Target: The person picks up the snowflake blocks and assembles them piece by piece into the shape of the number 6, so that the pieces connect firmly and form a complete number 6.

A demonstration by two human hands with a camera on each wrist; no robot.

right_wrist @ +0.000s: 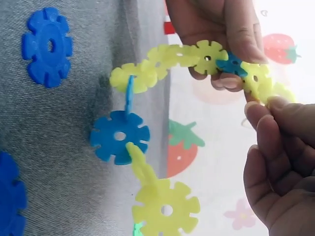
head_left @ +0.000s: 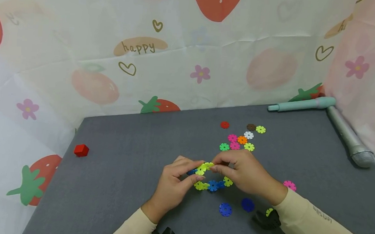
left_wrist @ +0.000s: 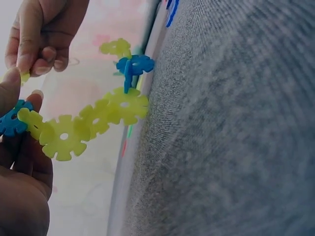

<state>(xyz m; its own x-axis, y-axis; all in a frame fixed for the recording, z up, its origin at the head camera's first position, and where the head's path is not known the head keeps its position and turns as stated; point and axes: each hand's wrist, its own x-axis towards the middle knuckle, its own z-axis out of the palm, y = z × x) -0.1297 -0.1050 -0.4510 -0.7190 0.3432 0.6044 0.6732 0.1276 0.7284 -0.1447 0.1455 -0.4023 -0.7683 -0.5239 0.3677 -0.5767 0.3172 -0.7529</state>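
A curved chain of yellow and blue notched plastic discs, slotted edge to edge, hangs between both hands above the dark table. My left hand pinches the chain near a blue disc with thumb and fingers. At the chain's upper end, my right hand pinches a yellow disc. The rest of the chain loops down toward me, with two blue discs joined between yellow ones. Its other end is a yellow disc below the right hand, held by neither hand.
Loose discs in several colours, including an orange one, lie beyond the hands. Two dark blue discs lie nearer. A red block sits at left; a grey microphone and a pale green wand-like object lie at right.
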